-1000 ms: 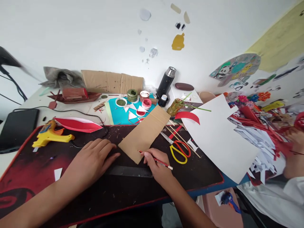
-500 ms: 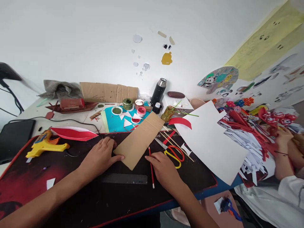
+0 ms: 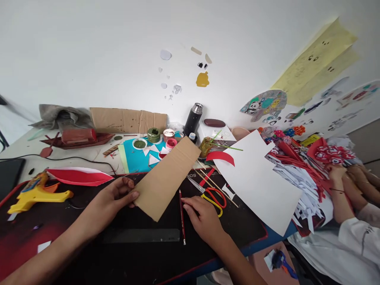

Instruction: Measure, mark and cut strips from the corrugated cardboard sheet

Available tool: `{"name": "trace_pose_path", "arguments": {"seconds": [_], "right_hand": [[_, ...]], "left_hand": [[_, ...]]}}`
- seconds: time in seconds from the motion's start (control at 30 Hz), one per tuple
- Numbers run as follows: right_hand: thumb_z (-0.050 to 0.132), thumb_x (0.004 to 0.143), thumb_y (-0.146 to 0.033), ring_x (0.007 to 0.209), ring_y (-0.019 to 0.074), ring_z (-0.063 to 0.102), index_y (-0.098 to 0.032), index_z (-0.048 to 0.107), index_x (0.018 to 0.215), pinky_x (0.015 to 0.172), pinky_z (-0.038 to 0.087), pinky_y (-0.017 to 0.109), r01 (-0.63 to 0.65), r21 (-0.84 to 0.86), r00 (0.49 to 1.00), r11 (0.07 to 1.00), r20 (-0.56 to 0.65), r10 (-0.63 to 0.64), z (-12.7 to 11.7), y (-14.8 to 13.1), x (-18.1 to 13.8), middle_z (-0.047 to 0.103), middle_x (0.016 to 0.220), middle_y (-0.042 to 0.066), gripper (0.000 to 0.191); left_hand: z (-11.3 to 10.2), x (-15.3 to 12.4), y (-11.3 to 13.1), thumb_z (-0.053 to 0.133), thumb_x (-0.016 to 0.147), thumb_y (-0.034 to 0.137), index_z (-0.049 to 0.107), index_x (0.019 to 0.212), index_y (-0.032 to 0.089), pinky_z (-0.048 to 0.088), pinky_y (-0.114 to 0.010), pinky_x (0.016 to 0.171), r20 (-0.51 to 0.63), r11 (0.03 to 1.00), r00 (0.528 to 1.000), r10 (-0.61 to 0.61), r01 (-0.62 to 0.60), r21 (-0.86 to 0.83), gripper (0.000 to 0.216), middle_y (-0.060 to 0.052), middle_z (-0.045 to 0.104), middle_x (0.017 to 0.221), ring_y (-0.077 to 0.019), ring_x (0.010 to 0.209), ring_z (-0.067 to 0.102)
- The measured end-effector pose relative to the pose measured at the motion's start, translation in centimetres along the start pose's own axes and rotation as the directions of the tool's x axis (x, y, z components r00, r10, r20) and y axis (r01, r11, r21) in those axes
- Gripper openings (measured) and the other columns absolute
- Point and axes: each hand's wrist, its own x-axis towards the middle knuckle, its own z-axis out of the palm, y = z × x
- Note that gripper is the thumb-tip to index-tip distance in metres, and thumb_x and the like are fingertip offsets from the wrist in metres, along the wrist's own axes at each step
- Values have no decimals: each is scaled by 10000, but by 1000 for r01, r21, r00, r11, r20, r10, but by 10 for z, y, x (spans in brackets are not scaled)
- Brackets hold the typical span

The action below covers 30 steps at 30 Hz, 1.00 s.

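My left hand (image 3: pixel 114 200) pinches the left corner of a brown cardboard strip (image 3: pixel 166 178), thumb on top and the other fingers curled behind its edge. The strip slants away to the right, its far end near the paint jars. On the dark mat, my right hand (image 3: pixel 204 219) rests with its fingertips just beside a red pencil (image 3: pixel 182 219), fingers slightly apart and nothing gripped. Red-and-yellow scissors (image 3: pixel 212 196) lie partly open beyond that hand. A dark translucent ruler (image 3: pixel 142 235) lies flat on the mat, nearest my body.
Left are a yellow glue gun (image 3: pixel 40 194) and a red paper boat shape (image 3: pixel 80 176). Paint jars (image 3: pixel 154 135) stand on blue paper at the back. A large white sheet (image 3: pixel 258 178) lies right, near paper strips (image 3: pixel 299 190) and another person's arm (image 3: pixel 338 194).
The view has shifted, moving the scene left. My left fingers have curled around the cardboard's corner, and my right fingertips have come off the pencil to its right side.
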Motion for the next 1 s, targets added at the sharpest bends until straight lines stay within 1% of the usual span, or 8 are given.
{"name": "trace_pose_path", "arguments": {"seconds": [0.13, 0.33, 0.57, 0.67, 0.8, 0.87, 0.93, 1.0], "right_hand": [[640, 1106, -536, 839, 234, 775, -230, 836, 1186, 786, 615, 350, -198, 313, 978, 929, 5, 207, -4, -3, 5, 845, 958, 85, 373], [648, 980, -823, 506, 132, 493, -188, 681, 784, 485, 401, 272, -246, 730, 963, 637, 110, 246, 9, -9, 24, 613, 648, 8, 665], [859, 845, -746, 517, 151, 539, -202, 658, 779, 427, 449, 270, -405, 712, 896, 573, 186, 402, 25, -40, 53, 590, 631, -6, 584], [872, 820, -752, 530, 160, 564, -195, 675, 800, 415, 464, 271, -403, 712, 890, 575, 158, 428, 28, -46, 65, 611, 651, 4, 591], [876, 833, -721, 518, 157, 559, -186, 697, 821, 398, 451, 270, -375, 712, 871, 594, 53, 488, 29, -40, 73, 637, 674, 16, 564], [854, 862, -715, 492, 152, 537, -189, 687, 796, 406, 450, 278, -380, 691, 864, 615, 27, 503, 29, -36, 73, 621, 638, 8, 555], [843, 873, -718, 475, 152, 522, -195, 677, 788, 408, 445, 284, -398, 670, 855, 626, 24, 518, 30, -33, 72, 604, 611, -1, 555], [840, 867, -733, 471, 158, 521, -200, 668, 772, 404, 437, 287, -413, 651, 850, 637, 24, 526, 29, -33, 70, 598, 602, 1, 567]], "left_hand": [[-7, -24, 8, 933, 736, 651, 585, 907, 265, 539, -292, 631, -55, 987, 998, 5, -14, -158, 547, 28, 643, 829, -181, 736, 624], [-7, -45, 7, 839, 844, 688, 566, 904, 245, 547, -291, 634, 149, 992, 989, 26, -6, -129, 524, 23, 600, 815, -165, 741, 602], [-18, -45, 8, 759, 893, 680, 561, 927, 259, 574, -315, 650, 155, 999, 987, 33, -30, -21, 467, 6, 636, 855, -193, 784, 646], [-41, -42, 8, 668, 948, 667, 633, 1018, 265, 611, -376, 802, -22, 971, 992, 128, -120, 206, 409, -44, 744, 982, -253, 932, 728], [-94, -34, 4, 550, 1020, 560, 683, 1144, 241, 586, -443, 951, -282, 751, 909, 307, -49, 658, 368, -92, 798, 1120, -317, 1057, 744], [-119, -28, 0, 468, 1069, 432, 693, 1216, 203, 534, -508, 1092, -237, 545, 881, 409, -28, 838, 353, -132, 774, 1259, -347, 1225, 686], [-135, -22, -4, 408, 1095, 339, 705, 1254, 159, 504, -550, 1130, -103, 345, 906, 411, -50, 937, 381, -174, 745, 1336, -370, 1273, 639], [-143, -17, -6, 396, 1080, 254, 738, 1216, 148, 503, -550, 1118, -16, 267, 923, 385, -94, 959, 383, -186, 735, 1338, -372, 1240, 624]]}}
